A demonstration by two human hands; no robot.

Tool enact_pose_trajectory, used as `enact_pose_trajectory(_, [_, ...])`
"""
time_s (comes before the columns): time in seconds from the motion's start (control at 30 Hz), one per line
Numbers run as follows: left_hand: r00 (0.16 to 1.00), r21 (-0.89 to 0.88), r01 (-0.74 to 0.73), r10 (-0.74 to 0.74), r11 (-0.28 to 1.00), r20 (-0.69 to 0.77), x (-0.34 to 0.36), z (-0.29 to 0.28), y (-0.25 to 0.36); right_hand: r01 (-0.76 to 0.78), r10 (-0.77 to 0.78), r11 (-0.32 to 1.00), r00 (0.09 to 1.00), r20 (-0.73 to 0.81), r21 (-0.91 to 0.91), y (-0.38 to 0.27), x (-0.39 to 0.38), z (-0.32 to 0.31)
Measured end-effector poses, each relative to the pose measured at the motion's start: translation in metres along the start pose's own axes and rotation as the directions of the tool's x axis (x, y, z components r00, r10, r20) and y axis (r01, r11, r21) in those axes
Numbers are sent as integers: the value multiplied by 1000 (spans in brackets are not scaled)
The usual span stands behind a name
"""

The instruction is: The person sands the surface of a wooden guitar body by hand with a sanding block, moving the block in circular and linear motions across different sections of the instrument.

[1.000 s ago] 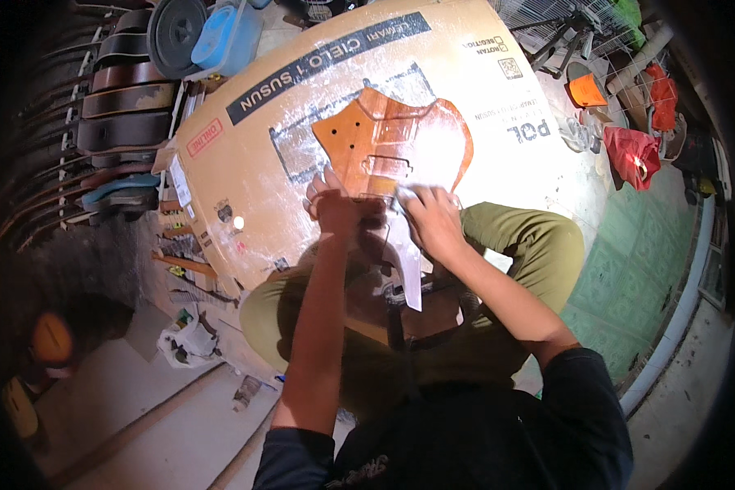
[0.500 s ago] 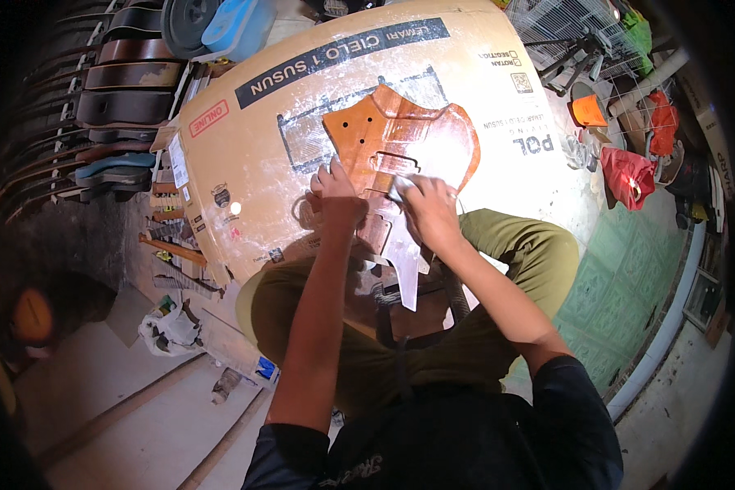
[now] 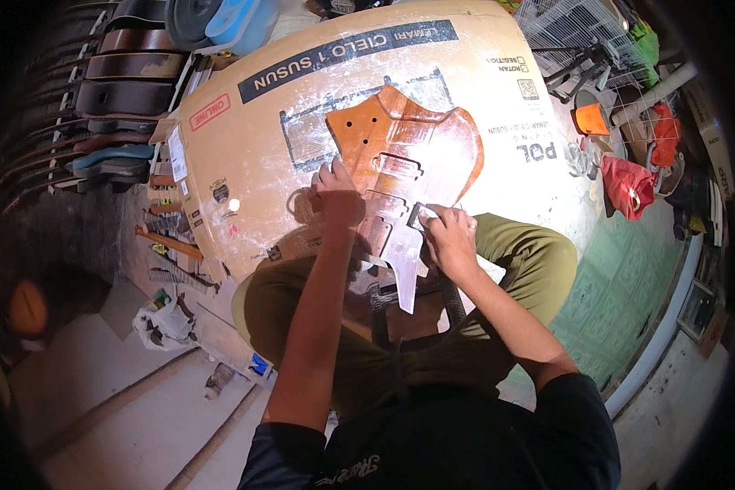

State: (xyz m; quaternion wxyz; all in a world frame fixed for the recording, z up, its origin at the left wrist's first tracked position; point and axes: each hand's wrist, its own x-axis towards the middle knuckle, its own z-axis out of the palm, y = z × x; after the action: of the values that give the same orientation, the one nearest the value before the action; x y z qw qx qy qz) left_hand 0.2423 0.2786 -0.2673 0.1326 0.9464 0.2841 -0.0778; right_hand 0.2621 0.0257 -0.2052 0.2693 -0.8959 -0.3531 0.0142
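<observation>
A glossy brown wooden electric guitar body (image 3: 433, 145) lies on a cardboard sheet before my knees, with several cut-out cavities and three small holes. One pointed horn reaches toward me. My left hand (image 3: 335, 198) is closed on the body's left edge and steadies it; its thumb is hidden. Pinched in the fingers of my right hand (image 3: 452, 238) is a small grey-and-dark sanding block (image 3: 417, 216). It touches the body's right edge, close to the base of the near horn. Pale dust streaks the wood around the lower cavities.
The large printed cardboard sheet (image 3: 261, 204) covers the floor ahead. A row of guitars (image 3: 126, 94) hangs at the left. Blue tub (image 3: 241, 24) stands far left. Wire cage (image 3: 576, 33), red bag (image 3: 627, 181) and orange item (image 3: 590, 120) sit at right. My bent knees flank the body.
My right hand has drawn the sanding block toward me and to the right, from between the cavities to the body's right edge. My left hand keeps its hold.
</observation>
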Motion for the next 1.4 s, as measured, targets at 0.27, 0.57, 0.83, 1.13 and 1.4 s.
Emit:
enact_pose_trajectory(0.27, [997,47,37,-40,998,73,-7,-11,18,-24,25,999,1000,3,-23,-2,15,12])
enact_pose_trajectory(0.57, [999,44,17,-19,999,43,-9,-12,35,-72,78,993,995,60,-88,-5,49,15])
enact_pose_trajectory(0.83, [971,232,15,42,973,-237,3,39,-9,-35,34,999,999,-36,-11,-17,39,14])
enact_pose_trajectory(1.13, [995,126,83,-89,989,45,-5,-13,16,-71,71,997,997,0,1,-6,-4,5])
enact_pose_trajectory(1.4, [984,102,119,-131,988,124,-6,-29,36,-79,80,997,995,-52,20,1,1,8])
